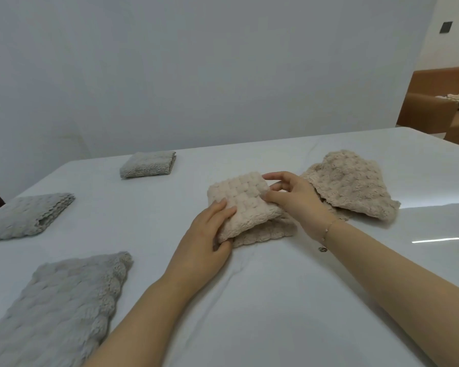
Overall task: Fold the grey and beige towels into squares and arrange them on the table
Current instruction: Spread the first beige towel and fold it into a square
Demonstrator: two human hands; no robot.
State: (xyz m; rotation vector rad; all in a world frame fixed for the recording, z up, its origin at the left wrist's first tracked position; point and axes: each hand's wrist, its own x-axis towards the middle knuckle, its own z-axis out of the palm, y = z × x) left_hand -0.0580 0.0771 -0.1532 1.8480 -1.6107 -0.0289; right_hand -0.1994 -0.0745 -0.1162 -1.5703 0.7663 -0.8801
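Note:
A beige towel (245,205) lies folded over on the white table (276,300) at the centre. My left hand (207,242) holds its near left corner, thumb under the upper layer and fingers on top. My right hand (294,197) pinches the towel's right edge. Behind my right hand lies a second beige towel (353,184), loosely heaped. Three grey towels lie folded on the left: one at the back (149,164), one at the left edge (28,215) and a larger one at the near left (61,305).
A brown sofa (435,102) with some cloth on it stands beyond the table's far right corner. A white wall rises behind the table. My right wrist wears a thin bracelet (326,231).

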